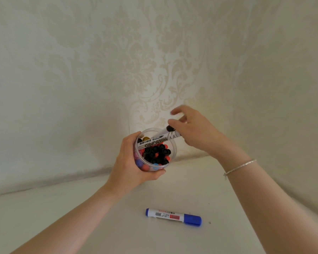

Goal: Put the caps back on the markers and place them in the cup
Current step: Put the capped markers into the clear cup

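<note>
My left hand (128, 162) grips a clear plastic cup (170, 143) from its left side, lifted and tilted toward me. Inside stand several capped markers with black, red and blue ends. A black whiteboard marker (158, 140) lies slanted across the cup's mouth, its lower end inside. My right hand (193, 129) holds that marker's upper end between thumb and fingers, above and right of the cup. A capped blue marker (173, 216) lies flat on the white table, nearer to me than the cup.
The white table (99, 226) runs up to a cream wall with a damask pattern (136, 61) close behind the cup. A thin bracelet (239, 167) circles my right wrist.
</note>
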Demonstrator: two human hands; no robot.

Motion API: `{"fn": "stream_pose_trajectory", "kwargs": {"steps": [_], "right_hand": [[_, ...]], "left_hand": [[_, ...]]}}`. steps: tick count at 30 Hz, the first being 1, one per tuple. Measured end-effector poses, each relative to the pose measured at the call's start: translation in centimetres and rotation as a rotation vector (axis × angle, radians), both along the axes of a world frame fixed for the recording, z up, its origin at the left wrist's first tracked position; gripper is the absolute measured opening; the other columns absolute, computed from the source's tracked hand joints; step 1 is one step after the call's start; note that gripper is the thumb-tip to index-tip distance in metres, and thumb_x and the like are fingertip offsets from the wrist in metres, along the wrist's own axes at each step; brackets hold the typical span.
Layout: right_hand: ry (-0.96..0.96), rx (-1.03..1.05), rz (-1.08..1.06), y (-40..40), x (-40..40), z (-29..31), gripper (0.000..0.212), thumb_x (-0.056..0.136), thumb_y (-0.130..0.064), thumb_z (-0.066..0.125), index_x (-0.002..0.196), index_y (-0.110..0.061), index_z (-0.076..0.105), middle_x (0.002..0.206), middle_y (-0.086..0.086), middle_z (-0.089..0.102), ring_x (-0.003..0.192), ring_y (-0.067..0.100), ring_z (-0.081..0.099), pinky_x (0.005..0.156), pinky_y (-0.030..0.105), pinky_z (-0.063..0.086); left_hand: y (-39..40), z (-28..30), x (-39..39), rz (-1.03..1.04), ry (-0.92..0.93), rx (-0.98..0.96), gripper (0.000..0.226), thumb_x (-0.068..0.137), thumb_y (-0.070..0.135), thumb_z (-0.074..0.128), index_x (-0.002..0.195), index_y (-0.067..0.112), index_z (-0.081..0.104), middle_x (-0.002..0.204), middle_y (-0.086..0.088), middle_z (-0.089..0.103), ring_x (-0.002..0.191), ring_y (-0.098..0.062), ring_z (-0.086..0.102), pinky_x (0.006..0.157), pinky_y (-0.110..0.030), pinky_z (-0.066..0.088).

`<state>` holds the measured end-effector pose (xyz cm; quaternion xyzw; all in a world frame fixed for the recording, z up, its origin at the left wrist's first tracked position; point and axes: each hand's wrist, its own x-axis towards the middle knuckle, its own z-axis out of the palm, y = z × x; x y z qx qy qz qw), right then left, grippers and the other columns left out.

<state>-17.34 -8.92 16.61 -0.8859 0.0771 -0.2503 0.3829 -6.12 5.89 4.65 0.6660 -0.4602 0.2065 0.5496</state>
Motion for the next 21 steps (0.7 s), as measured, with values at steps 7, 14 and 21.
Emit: {"fn": "stream_pose_trajectory", "kwargs": {"steps": [7,14,21], "right_hand": [[-0.116,0.116,-0.054,-0.1,-0.1,-0.1,0.018,0.090,-0.020,0.062,0.078,-0.009,0.070,0.049,-0.007,0.060,0.030,0.004,0.039,0.038,0.015,0.035],[-0.146,0.563,0.156,-0.9,0.1,-0.7,0.005,0.090,-0.003,0.059,0.092,-0.004,0.055,0.066,0.010,0.055,0.046,0.015,0.048,0.045,0.025,0.042],[-0.177,0.536,0.129,-1.0,0.9,-1.2,0.004,0.084,0.001,0.062,0.085,0.001,0.066,0.080,0.018,0.070,0.045,0.018,0.052,0.044,0.026,0.047]], "left_hand": [[-0.3,0.4,0.0,0.000,-0.029,0.019,0.102,0.048,0.044,0.090,0.133,0.024,0.037,0.127,0.004,0.047,0.118,-0.007,0.053,0.095,-0.019,0.046],[-0.2,0.4,0.1,0.017,-0.026,0.018,0.104,0.047,0.044,0.090,0.134,0.019,0.039,0.127,0.004,0.047,0.119,-0.009,0.053,0.095,-0.020,0.047],[-0.3,0.5,-0.2,-0.001,-0.026,-0.007,0.103,0.047,0.040,0.091,0.133,0.015,0.040,0.127,0.000,0.047,0.120,-0.013,0.053,0.097,-0.019,0.045]]}}
